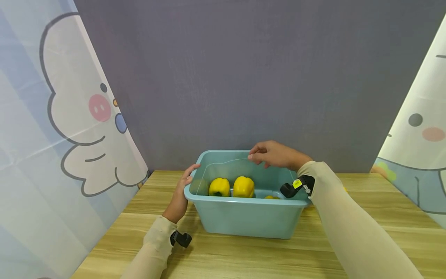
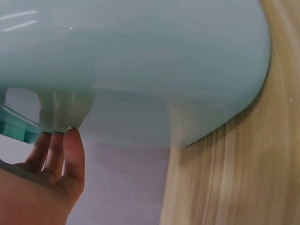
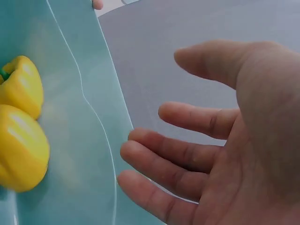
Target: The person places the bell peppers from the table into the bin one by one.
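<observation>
A pale blue-green plastic bin (image 1: 244, 217) sits on the table with yellow bell peppers inside. One pepper (image 1: 219, 186) lies at the left with its green stem low, beside a second pepper (image 1: 244, 186). Just the top of another yellow piece (image 1: 271, 197) shows above the near rim. My left hand (image 1: 180, 195) is at the bin's left end, its extended fingertips touching the wall by the rim. Over the far right part of the bin hovers my right hand (image 1: 278, 155), loosely bent and holding nothing; the right wrist view shows its fingers (image 3: 161, 171) spread apart.
The wood-grain table (image 1: 223, 257) runs up to a grey backdrop (image 1: 223, 77). Cartoon-printed curtains (image 1: 31, 155) stand at both sides. A bit of something yellow (image 1: 345, 189) peeks out past my right sleeve, on the table right of the bin.
</observation>
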`<action>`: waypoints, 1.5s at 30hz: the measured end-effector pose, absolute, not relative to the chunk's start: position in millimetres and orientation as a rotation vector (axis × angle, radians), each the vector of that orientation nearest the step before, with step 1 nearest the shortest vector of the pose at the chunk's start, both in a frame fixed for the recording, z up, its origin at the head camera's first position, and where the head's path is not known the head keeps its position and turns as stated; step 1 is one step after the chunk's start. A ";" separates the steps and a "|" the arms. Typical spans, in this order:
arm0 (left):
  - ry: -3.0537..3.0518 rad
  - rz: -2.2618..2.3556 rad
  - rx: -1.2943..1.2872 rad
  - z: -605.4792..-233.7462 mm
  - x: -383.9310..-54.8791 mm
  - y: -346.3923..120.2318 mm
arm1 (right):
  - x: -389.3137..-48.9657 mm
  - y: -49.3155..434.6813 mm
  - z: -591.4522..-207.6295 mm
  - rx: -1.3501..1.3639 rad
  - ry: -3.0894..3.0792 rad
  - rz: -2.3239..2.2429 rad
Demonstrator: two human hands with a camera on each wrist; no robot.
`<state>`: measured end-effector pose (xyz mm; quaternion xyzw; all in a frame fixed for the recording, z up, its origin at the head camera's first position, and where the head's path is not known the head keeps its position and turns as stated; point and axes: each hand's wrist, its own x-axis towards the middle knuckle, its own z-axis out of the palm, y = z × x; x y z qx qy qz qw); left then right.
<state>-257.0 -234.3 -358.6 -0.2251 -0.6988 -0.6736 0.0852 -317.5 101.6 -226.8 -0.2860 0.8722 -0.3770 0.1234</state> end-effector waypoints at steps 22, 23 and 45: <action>-2.095 -1.990 -0.643 -360.4 -256.9 -239.5 | -292.7 162.0 -223.3 -0.828 2.653 -1.301; -2.091 -1.992 -0.642 -360.8 -256.7 -239.7 | -290.8 165.4 -223.7 -0.824 2.656 -1.328; -2.097 -1.995 -0.677 -358.7 -257.1 -233.7 | -261.8 229.8 -277.6 -0.669 2.842 -1.590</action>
